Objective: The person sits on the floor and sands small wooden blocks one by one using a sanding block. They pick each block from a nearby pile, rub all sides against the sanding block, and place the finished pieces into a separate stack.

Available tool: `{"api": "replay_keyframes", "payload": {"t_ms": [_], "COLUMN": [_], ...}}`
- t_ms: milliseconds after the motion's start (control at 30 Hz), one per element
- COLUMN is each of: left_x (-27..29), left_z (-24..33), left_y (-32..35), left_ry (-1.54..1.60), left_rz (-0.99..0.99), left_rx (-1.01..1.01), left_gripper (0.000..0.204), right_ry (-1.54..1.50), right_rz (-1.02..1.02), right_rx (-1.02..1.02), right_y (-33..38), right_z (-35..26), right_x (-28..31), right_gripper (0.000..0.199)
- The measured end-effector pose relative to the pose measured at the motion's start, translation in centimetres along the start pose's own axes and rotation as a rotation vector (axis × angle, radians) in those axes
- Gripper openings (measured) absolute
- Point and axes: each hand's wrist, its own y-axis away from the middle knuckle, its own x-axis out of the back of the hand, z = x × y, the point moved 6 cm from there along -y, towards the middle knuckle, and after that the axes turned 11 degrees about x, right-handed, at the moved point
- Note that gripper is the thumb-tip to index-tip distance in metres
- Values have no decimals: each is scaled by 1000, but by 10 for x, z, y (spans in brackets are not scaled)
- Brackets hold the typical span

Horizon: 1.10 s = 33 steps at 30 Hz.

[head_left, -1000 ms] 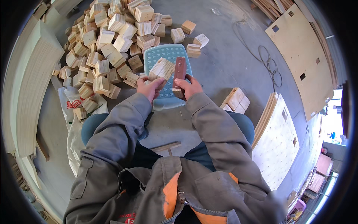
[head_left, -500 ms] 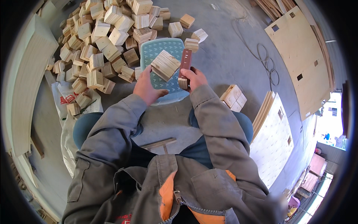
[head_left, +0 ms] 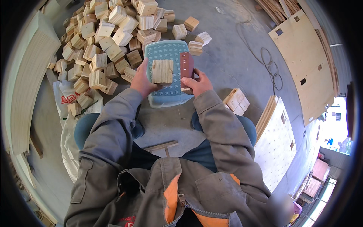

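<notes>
My left hand (head_left: 143, 81) is closed on a layered plywood block (head_left: 162, 71), its striped edge facing up, over a pale blue-green plastic stool (head_left: 165, 100) with a patterned top. At the stool's right side, my right hand (head_left: 199, 83) grips a sanding block (head_left: 186, 70). This is a wood piece wrapped in reddish-brown abrasive sheet, with a row of pale staple-like marks; bare layered wood shows at its near end. The block and the sanding block are slightly apart. Some of my left fingers are hidden behind the block.
A large heap of plywood blocks (head_left: 109, 41) lies at the far left, beside a white sack (head_left: 66, 125). Joined blocks (head_left: 236, 101) sit right of my knee. Plywood sheets with square holes (head_left: 278, 140) and a coiled cable (head_left: 269, 62) lie rightward. A wooden strip (head_left: 162, 145) lies between my feet.
The plywood block has turned from a tilted position to squarely upright in view, with my left hand shifting round its near left side. The sanding block has tipped slightly, showing more of its reddish-brown face.
</notes>
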Motion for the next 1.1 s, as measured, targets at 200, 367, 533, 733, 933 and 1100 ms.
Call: {"api": "replay_keyframes", "payload": {"t_ms": [200,367,533,733,933,1100], "left_x": [-19,-22,-22,-28,-36,-43], "left_z": [1,1,22,-7,-3,-6], "left_y": [-8,-11,11,23,38,39], "left_ry": [357,261,193,119,29,31], "left_rz": [-256,-136,-9,-65,91,109], "left_rx": [18,-176,-230,-141,-329,-308], "left_gripper": [137,112,95,110,121,121], "right_ry": [252,635,965,1090,1162,1193], "right_rz": [-89,-196,-192,-219,-163,-114], "right_rx": [180,390,549,599,630,643], "right_y": [25,34,47,77,105,111], "right_z": [-40,-48,-48,-46,-40,-41], "right_x": [-20,-42,-51,-62,-61,-70], "right_gripper": [94,100,88,85,84,85]}}
